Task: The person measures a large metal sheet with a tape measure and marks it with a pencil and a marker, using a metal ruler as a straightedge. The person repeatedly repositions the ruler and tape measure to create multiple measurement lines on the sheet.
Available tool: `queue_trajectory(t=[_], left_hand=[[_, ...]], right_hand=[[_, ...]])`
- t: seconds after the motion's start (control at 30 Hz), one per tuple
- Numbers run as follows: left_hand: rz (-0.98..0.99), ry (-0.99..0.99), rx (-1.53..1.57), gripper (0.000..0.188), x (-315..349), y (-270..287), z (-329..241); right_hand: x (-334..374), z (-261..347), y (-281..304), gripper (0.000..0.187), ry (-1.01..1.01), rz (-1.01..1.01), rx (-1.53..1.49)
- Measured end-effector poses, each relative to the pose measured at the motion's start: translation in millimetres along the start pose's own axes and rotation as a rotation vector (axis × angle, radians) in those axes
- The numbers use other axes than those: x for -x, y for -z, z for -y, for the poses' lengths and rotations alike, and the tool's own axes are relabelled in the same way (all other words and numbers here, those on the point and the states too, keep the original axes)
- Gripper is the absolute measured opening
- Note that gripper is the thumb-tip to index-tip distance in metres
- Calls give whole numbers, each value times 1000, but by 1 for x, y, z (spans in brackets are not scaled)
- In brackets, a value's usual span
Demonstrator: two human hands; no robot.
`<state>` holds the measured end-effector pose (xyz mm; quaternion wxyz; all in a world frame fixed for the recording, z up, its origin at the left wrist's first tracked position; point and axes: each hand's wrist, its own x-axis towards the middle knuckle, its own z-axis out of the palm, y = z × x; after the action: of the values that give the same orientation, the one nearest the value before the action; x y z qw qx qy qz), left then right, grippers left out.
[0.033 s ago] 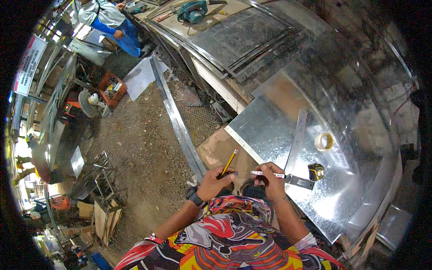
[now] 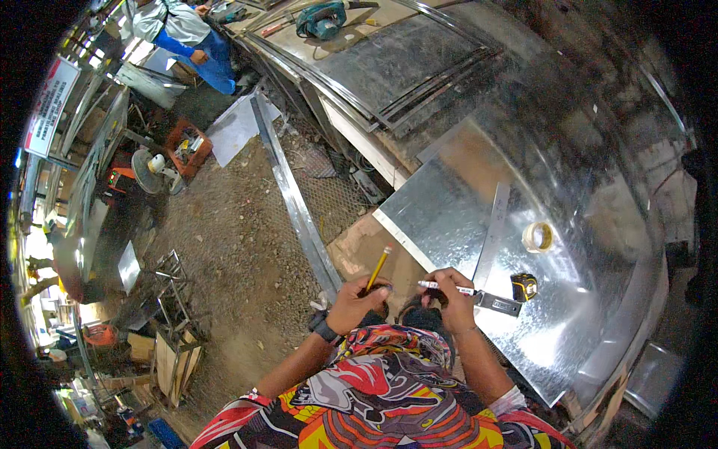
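Viewing through the head camera, I log both hands as occupied. Left hand (image 2: pixel 354 307): fingers closed around a yellow pencil (image 2: pixel 380 268), eraser end up; the lower end is hidden in the grip. Right hand (image 2: pixel 455 305): fingertips pinching a white marker (image 2: pixel 446 287), its left end directed toward the left hand. I cannot tell whether it is capped.

Progress, in my judgement: preparation for layout work on the metal sheet (image 2: pixel 441 198) appears complete. A square with a dark stock (image 2: pixel 499 303) and a long steel blade (image 2: pixel 490 236) is set out on the sheet, with a tape measure (image 2: pixel 526 286) beside the stock and a roll of tape (image 2: pixel 538 237) farther up. Glare prevents me from confirming any drawn line. Marking, as I read it, remains to be done or finished, since neither writing tool appears to be at work on the sheet.

Position: the sheet lies to the right of the left hand, well apart from it. The right hand appears at the sheet's lower-left edge, just left of the stock; contact cannot be verified. Pencil and marker are apart.
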<state>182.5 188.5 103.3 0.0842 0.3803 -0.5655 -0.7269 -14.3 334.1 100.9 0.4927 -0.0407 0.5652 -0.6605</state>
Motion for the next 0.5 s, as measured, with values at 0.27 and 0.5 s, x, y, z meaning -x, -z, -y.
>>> queue_trajectory(t=[0.27,0.5], left_hand=[[-681,-4,-110,30,7,40,137],[-948,601,-680,43,164,43,401]], right_hand=[[-81,2,62,19,203,15,328],[-140,2,69,17,163,116,431]])
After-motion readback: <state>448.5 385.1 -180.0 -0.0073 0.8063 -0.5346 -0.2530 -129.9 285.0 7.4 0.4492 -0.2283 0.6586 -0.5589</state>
